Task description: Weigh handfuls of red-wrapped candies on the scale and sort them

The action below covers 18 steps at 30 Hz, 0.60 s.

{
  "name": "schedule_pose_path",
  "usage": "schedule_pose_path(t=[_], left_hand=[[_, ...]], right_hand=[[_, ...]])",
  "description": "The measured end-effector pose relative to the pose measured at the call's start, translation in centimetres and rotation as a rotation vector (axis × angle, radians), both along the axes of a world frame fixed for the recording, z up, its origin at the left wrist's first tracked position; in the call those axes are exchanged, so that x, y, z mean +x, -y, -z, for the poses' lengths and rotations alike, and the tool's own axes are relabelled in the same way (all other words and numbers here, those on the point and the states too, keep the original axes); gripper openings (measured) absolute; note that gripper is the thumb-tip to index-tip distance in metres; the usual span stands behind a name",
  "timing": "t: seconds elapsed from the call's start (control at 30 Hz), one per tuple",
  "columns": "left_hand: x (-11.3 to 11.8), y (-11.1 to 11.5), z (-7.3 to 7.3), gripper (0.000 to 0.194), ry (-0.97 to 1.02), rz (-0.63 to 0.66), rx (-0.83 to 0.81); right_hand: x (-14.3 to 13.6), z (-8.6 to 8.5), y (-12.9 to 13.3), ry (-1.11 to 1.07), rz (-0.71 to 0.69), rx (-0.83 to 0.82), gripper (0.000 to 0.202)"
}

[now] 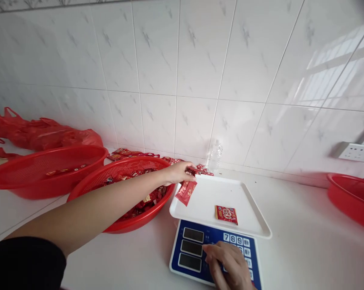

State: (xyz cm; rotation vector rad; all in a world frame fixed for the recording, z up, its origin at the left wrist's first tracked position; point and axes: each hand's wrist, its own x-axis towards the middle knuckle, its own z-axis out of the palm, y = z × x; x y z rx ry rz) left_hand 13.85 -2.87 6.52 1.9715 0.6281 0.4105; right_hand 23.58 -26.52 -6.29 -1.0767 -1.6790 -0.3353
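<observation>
Your left hand (180,172) is closed on a long red packet (186,192), pinching its upper end near the left corner of the white tray (242,193) so that the rest hangs down over the edge; more red wrapping shows bunched between the fingers, though you cannot count the pieces there. Your right hand (230,262) is over the keypad of the blue-faced scale (192,247), fingers loosely bent; nothing shows in it, but whether it is fully closed you cannot tell. The long packet looks light and limp, its slick film likely to slip or crinkle, so a flat pinch at the sealed end should suit it better than a hard squeeze on the middle, where the contents might crush. Just beyond the keypad, a small red packet (226,214) lies flat on the tray; it looks easiest to lift by its crimped edge. Left of the tray, under your forearm, a red basket (152,217) holds many similar packets, with another red basket (79,152) farther left and red plastic bags (46,135) behind it. More packets (126,153) line the wall, a clear bottle (216,156) stands behind the tray, and a red tub (348,197) sits on the surface (293,245) at far right.
</observation>
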Motion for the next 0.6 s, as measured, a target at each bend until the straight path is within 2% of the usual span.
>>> schedule_pose_path(t=[0.1,0.17,0.23,0.3,0.37,0.47,0.6], left_hand=[[1.9,0.9,1.0,0.040,-0.133,0.095,0.048],[2.3,1.0,1.3,0.044,-0.219,0.146,0.123],[2.0,0.6,1.2,0.042,-0.214,0.143,0.217],[1.1,-0.5,0.9,0.036,-0.149,0.084,0.300],[-0.5,-2.2,0.7,0.033,-0.137,-0.045,0.403],[-4.2,-5.4,1.0,0.027,-0.277,-0.249,0.536],[-10.9,-9.0,2.6,0.019,-0.505,-0.363,0.560]], right_hand=[[0.5,-0.1,-0.1,0.065,-0.032,-0.023,0.023],[0.7,-0.1,-0.1,0.074,-0.026,-0.045,0.023],[0.7,-0.1,0.0,0.069,-0.014,-0.059,0.023],[0.6,-0.1,0.0,0.060,-0.011,-0.058,0.022],[0.5,-0.1,-0.1,0.043,-0.009,-0.044,0.022],[0.3,0.2,-0.1,0.013,0.011,-0.014,0.022],[0.2,0.8,-0.1,0.034,0.023,-0.018,0.019]])
